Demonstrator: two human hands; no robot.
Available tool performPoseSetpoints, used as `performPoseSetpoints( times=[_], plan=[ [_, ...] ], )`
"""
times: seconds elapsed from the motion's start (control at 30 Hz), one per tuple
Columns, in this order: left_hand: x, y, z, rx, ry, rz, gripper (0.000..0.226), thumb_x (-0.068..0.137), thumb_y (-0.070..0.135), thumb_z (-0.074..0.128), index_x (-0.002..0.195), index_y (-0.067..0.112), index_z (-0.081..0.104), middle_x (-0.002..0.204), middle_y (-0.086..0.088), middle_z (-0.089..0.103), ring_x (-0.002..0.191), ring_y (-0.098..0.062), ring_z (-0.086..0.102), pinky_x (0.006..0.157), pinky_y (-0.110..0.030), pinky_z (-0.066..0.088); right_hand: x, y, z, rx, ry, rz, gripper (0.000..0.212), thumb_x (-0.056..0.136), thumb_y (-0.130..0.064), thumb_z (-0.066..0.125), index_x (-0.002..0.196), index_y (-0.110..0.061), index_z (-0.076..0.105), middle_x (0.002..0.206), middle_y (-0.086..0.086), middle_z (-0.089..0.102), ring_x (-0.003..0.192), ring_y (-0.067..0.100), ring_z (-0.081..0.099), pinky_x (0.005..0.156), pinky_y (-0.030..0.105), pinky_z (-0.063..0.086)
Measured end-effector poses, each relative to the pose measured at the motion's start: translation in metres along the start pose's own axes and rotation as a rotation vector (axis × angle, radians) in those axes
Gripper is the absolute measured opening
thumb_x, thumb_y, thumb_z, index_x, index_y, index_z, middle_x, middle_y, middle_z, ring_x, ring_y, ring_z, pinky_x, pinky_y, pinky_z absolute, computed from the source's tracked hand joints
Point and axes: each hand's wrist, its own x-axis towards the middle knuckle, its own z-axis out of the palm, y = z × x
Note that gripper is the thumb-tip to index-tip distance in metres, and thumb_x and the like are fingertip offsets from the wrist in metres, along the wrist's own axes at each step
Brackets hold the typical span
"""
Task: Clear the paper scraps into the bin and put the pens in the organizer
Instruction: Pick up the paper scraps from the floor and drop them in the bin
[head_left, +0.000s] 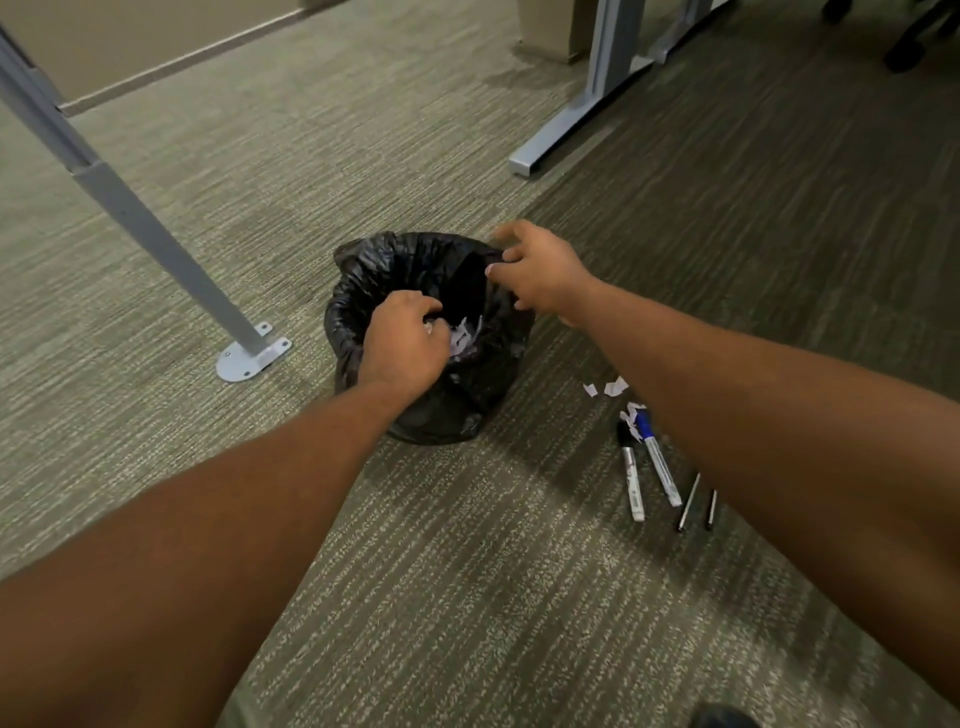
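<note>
A small bin with a black liner (363, 291) stands on the carpet, white paper scraps (465, 335) inside it. My left hand (405, 345) hangs over the bin's mouth, fingers curled around a few white scraps. My right hand (540, 270) pinches the liner's far right rim. More paper scraps (610, 388) lie on the floor right of the bin. Beside them lie a black-capped marker (631, 470), a blue-capped marker (658, 462) and two thin dark pens (688, 501), partly hidden by my right forearm. No organizer is in view.
A slanted grey desk leg with a round foot plate (252, 356) stands left of the bin. Another grey desk frame foot (550, 140) lies behind it. Office chair wheels (906, 49) show at the top right. A dark shoe tip (724, 717) is at the bottom edge.
</note>
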Motion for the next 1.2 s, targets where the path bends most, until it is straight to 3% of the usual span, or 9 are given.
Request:
performPoseSetpoints(
  times=[0.23, 0.43, 0.7, 0.83, 0.97, 1.07, 1.2],
  plan=[
    [0.005, 0.051, 0.031, -0.11, 0.031, 0.171, 0.039, 0.098, 0.029, 0.052, 0.129, 0.006, 0.061, 0.135, -0.011, 0.055, 0.132, -0.024, 0.043, 0.11, -0.03, 0.032, -0.004, 0.055, -0.041, -0.072, 0.073, 0.116, 0.043, 0.088, -0.027, 0.062, 0.129, -0.024, 0.05, 0.117, 0.004, 0.06, 0.1, 0.019, 0.061, 0.087, 0.041, 0.055],
    [-0.003, 0.086, 0.069, -0.149, 0.011, 0.375, 0.031, 0.098, 0.024, 0.052, 0.12, 0.007, 0.066, 0.124, -0.008, 0.06, 0.124, -0.023, 0.048, 0.104, -0.027, 0.035, -0.019, 0.126, -0.071, -0.231, 0.108, 0.293, 0.044, 0.089, -0.021, 0.062, 0.131, -0.016, 0.051, 0.131, 0.012, 0.058, 0.119, 0.027, 0.056, 0.098, 0.037, 0.044],
    [-0.005, 0.097, 0.135, -0.057, -0.2, 0.343, 0.031, 0.092, 0.015, 0.056, 0.12, 0.008, 0.066, 0.126, -0.013, 0.059, 0.117, -0.03, 0.057, 0.099, -0.035, 0.044, -0.035, 0.2, -0.103, -0.531, 0.028, 0.303, 0.048, 0.086, -0.012, 0.063, 0.132, -0.01, 0.05, 0.131, 0.018, 0.057, 0.117, 0.034, 0.056, 0.096, 0.038, 0.044],
    [-0.011, 0.102, 0.163, -0.083, -0.328, 0.27, 0.03, 0.089, 0.011, 0.059, 0.118, 0.008, 0.066, 0.121, -0.012, 0.058, 0.107, -0.029, 0.06, 0.09, -0.031, 0.047, -0.034, 0.22, -0.103, -0.542, -0.069, 0.344, 0.076, 0.081, -0.022, 0.074, 0.145, -0.012, 0.034, 0.138, 0.02, 0.05, 0.122, 0.036, 0.052, 0.093, 0.038, 0.045],
    [-0.015, 0.105, 0.188, -0.115, -0.428, 0.264, 0.03, 0.09, 0.008, 0.057, 0.118, 0.008, 0.067, 0.119, -0.013, 0.06, 0.107, -0.028, 0.06, 0.088, -0.028, 0.046, -0.034, 0.239, -0.091, -0.576, -0.199, 0.401, 0.092, 0.076, -0.023, 0.08, 0.149, -0.01, 0.026, 0.15, 0.017, 0.038, 0.134, 0.032, 0.042, 0.104, 0.037, 0.039],
    [-0.013, 0.108, 0.213, 0.029, -0.588, 0.202, 0.034, 0.092, 0.012, 0.057, 0.126, 0.014, 0.062, 0.129, -0.013, 0.056, 0.115, -0.03, 0.058, 0.091, -0.028, 0.046, -0.031, 0.248, -0.082, -0.625, -0.234, 0.451, 0.087, 0.081, -0.021, 0.073, 0.15, -0.011, 0.022, 0.152, 0.018, 0.033, 0.138, 0.031, 0.038, 0.108, 0.037, 0.037],
    [-0.019, 0.108, 0.235, 0.085, -0.685, 0.208, 0.045, 0.087, 0.018, 0.06, 0.132, 0.02, 0.054, 0.137, -0.01, 0.051, 0.121, -0.029, 0.054, 0.091, -0.023, 0.039, -0.027, 0.259, -0.081, -0.723, -0.283, 0.488, 0.077, 0.093, -0.032, 0.052, 0.154, -0.016, 0.007, 0.159, 0.018, 0.017, 0.146, 0.034, 0.022, 0.118, 0.047, 0.024]
  ],
)
